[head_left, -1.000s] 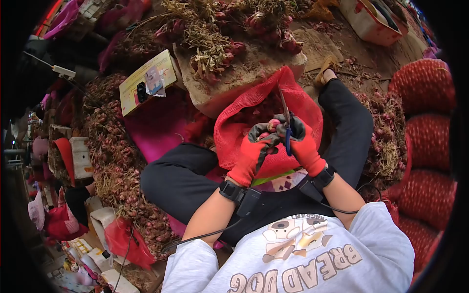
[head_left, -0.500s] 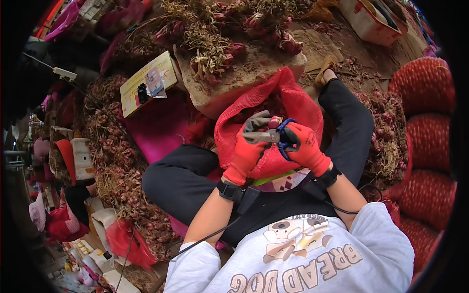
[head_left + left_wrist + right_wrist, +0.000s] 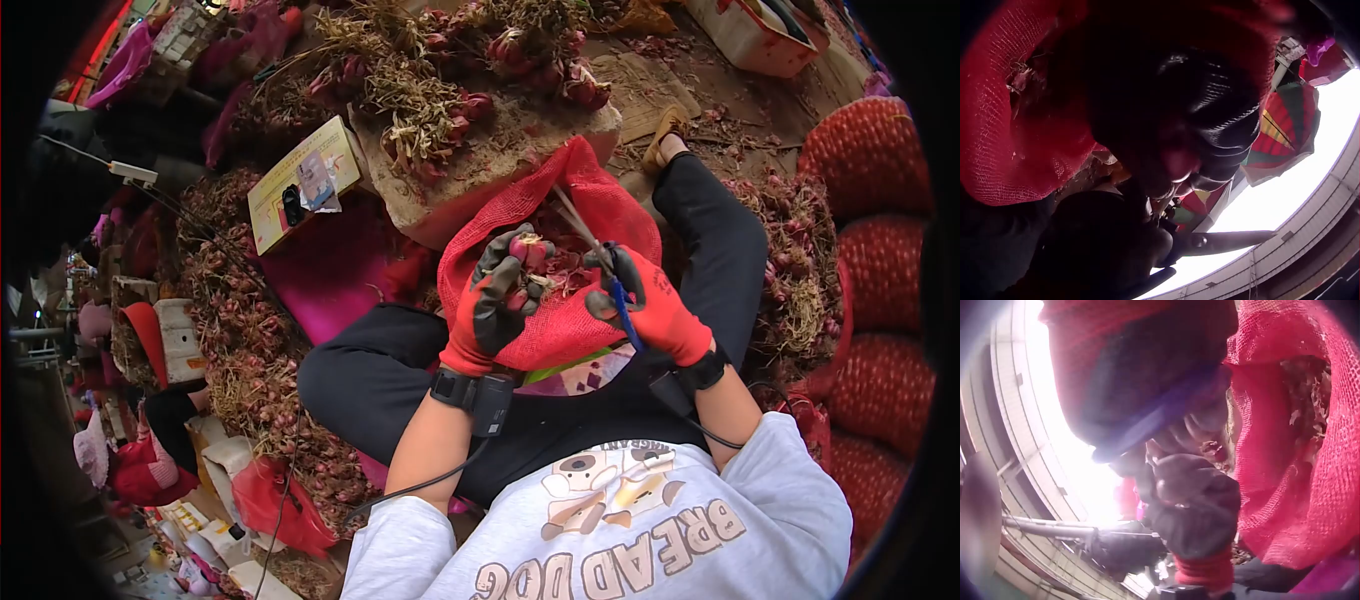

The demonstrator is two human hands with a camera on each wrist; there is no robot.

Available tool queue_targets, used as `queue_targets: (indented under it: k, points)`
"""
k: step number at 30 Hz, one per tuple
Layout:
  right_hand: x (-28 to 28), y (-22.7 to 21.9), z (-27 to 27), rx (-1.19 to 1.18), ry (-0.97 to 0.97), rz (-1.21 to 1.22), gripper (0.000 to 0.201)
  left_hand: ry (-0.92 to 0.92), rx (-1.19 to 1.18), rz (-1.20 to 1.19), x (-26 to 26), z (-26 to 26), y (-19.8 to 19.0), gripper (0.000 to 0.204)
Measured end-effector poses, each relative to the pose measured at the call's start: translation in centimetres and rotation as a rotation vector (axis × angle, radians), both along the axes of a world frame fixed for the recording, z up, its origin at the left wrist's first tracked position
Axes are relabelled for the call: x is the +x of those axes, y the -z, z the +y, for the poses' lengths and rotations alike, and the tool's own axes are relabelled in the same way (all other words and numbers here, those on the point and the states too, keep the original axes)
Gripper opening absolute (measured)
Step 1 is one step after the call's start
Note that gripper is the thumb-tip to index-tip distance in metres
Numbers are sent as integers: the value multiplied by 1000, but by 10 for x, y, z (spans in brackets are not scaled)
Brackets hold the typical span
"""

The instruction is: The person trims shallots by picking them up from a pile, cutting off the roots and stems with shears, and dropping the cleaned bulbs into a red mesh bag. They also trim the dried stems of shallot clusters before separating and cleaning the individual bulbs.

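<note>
The left hand [image 3: 485,315] grips red shallots [image 3: 530,254], the right hand [image 3: 660,312] (just beside it) holds blue-handled scissors [image 3: 621,299], and a red mesh bag [image 3: 463,258] gapes beneath both.

The bag [image 3: 570,340] is set between the legs [image 3: 715,240], with a block [image 3: 445,215] placed behind it and bunches [image 3: 415,105] laid on top. Over the bag, shallots [image 3: 530,249] are held in the left hand [image 3: 490,305], scissors [image 3: 622,300] in the right hand [image 3: 660,312]. Left of the block, a carton [image 3: 272,205] is placed; sacks [image 3: 868,160] are stacked far right.
</note>
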State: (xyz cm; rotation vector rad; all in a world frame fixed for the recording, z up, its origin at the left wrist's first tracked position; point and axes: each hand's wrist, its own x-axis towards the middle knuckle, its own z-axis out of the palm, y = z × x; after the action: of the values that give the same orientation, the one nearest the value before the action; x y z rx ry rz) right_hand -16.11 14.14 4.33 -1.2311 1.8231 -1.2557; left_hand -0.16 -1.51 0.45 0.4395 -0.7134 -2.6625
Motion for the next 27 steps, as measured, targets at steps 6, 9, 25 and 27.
queue_targets:
  k: [6, 9, 25, 27]
  points:
    - [6, -1, 9, 177, 106, 222, 44, 56, -311, -48, 3, 3, 13, 34]
    - [8, 5, 9, 156, 135, 376, 48, 64, -16, 29, 3, 6, 16, 32]
    - [-2, 12, 17, 93, 107, 385, 37, 78, -485, -360, -4, 1, -8, 32]
    - [-3, 12, 18, 103, 78, 499, 41, 58, -458, -395, -3, -1, -6, 31]
